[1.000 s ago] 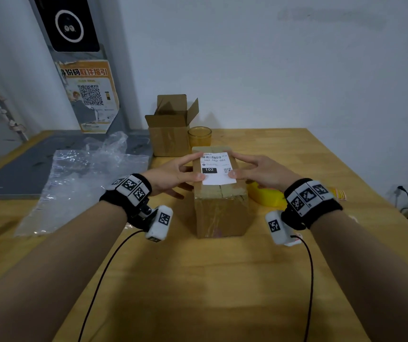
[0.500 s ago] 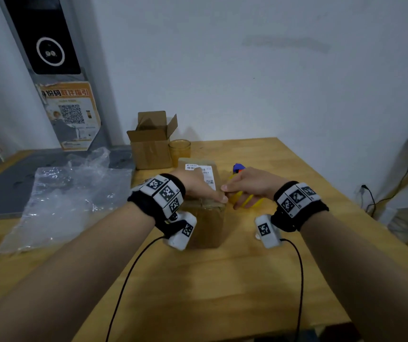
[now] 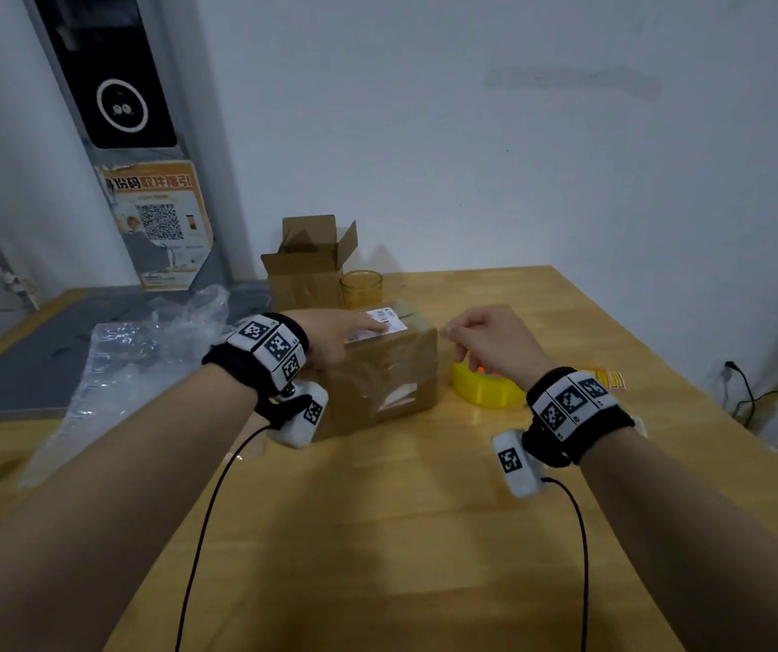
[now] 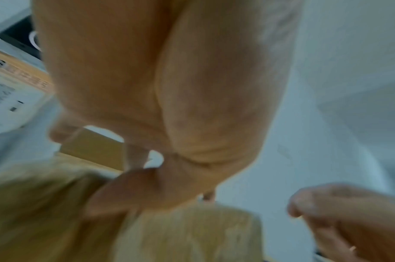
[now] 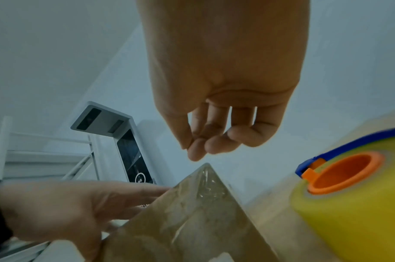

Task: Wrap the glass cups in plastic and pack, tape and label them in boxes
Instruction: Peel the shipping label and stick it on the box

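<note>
— What's worn on the arms?

— Bare forearms, no sleeves. Each wrist carries a black band (image 3: 262,369) faced with white tiles printed with black square markers; the other band (image 3: 575,411) sits at right of the head frame.

— Anything below the bands?

— A white pod (image 3: 305,416) with its own marker hangs beneath each wrist, and a thin black cable (image 3: 203,524) trails from it toward the lower edge.
</note>
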A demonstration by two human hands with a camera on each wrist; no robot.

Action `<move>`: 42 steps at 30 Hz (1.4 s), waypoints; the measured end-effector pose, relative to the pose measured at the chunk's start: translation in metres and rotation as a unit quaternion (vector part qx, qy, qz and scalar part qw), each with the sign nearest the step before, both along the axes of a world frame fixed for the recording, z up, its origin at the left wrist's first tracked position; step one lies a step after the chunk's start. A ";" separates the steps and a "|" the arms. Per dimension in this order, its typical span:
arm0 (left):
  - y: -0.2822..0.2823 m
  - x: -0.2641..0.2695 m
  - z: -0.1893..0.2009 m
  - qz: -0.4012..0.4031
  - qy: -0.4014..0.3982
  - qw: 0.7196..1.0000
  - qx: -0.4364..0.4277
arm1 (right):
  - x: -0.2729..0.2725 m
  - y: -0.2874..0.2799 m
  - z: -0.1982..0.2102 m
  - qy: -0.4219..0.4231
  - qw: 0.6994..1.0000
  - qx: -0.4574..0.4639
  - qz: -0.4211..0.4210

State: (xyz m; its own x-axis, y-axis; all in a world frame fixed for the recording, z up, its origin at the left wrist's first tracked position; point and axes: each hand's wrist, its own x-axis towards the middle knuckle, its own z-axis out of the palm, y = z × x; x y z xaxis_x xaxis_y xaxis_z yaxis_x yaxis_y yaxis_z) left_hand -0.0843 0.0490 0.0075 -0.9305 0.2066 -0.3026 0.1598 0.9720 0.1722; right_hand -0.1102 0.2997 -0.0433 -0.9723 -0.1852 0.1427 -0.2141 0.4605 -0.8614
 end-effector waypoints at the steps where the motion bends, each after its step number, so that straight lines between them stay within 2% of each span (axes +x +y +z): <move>1: -0.007 -0.001 -0.004 0.006 0.025 0.999 0.021 | -0.003 -0.004 -0.001 0.000 1.000 -0.003 0.000; 4: -0.015 -0.001 -0.017 0.038 0.100 0.992 0.065 | -0.007 -0.013 -0.003 -0.013 1.000 0.003 0.010; 8: 0.008 -0.007 -0.013 0.060 0.123 0.980 0.145 | -0.015 -0.004 -0.008 -0.020 1.000 0.012 -0.013; 11: 0.044 -0.015 -0.007 0.057 0.145 0.951 0.267 | -0.023 0.023 -0.010 -0.010 0.998 0.029 -0.061; 14: 0.083 -0.022 -0.007 0.071 0.166 0.911 0.371 | -0.030 0.058 -0.014 0.006 0.986 0.100 -0.132; 16: 0.106 -0.029 -0.009 0.072 0.178 0.892 0.408 | -0.037 0.086 -0.019 -0.014 0.972 0.158 -0.171; 19: 0.135 -0.035 -0.010 0.076 0.174 0.885 0.425 | -0.049 0.125 -0.031 -0.075 0.945 0.257 -0.190; 22: 0.159 -0.042 -0.015 0.064 0.158 0.882 0.439 | -0.053 0.148 -0.042 -0.133 0.894 0.391 -0.175; 24: 0.171 -0.046 -0.020 0.061 0.153 0.883 0.440 | -0.053 0.155 -0.047 -0.167 0.880 0.421 -0.144; 29: 0.190 -0.054 -0.029 0.051 0.130 0.884 0.445 | -0.055 0.162 -0.055 -0.166 0.874 0.451 -0.068; 34: 0.204 -0.061 -0.036 0.045 0.118 0.882 0.453 | -0.062 0.165 -0.061 -0.150 0.905 0.390 -0.078; 42: 0.207 -0.066 -0.044 0.045 0.102 0.880 0.462 | -0.064 0.158 -0.065 -0.145 0.881 0.445 -0.069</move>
State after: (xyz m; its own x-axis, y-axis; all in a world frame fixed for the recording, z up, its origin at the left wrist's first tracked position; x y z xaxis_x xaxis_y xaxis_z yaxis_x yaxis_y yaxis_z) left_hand -0.1500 0.2563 -0.0365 -0.9709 0.1999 0.1322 0.2097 0.4415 0.8724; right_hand -0.1745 0.4573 -0.1086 -0.9661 0.0245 -0.2570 0.0664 0.9855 -0.1559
